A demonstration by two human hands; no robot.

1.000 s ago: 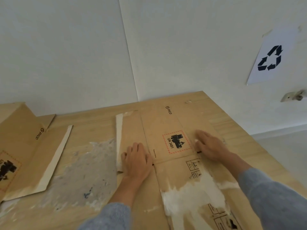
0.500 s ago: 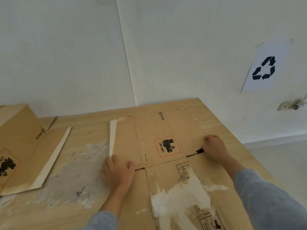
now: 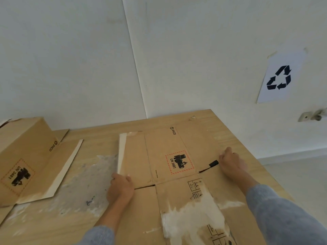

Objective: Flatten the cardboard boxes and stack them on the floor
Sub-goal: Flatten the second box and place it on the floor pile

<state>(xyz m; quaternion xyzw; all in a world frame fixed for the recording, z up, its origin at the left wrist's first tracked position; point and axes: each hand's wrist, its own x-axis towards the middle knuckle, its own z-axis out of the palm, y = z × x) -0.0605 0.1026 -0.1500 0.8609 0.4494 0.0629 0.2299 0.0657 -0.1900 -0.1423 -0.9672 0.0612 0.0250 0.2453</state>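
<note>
A flattened brown cardboard box (image 3: 164, 144) with a red-bordered UN 3481 label lies flat on the wooden table (image 3: 99, 137). Torn white patches mark its near half. My left hand (image 3: 121, 187) curls over the box's left edge at the slit between two flaps. My right hand (image 3: 231, 162) grips its right edge beside a small black slot. A second box (image 3: 30, 147) of the same kind stands still folded up at the far left, one flap spread on the table.
White walls meet in a corner behind the table. A paper sheet with a recycling symbol (image 3: 279, 77) hangs on the right wall, a wall fitting (image 3: 313, 115) below it. Pale floor (image 3: 300, 179) shows past the table's right edge. A grey paint smear (image 3: 92, 184) marks the tabletop.
Both hands slid outward from pressing flat on the box's middle to its left and right edges, and their fingers curled onto those edges. The view shifted slightly.
</note>
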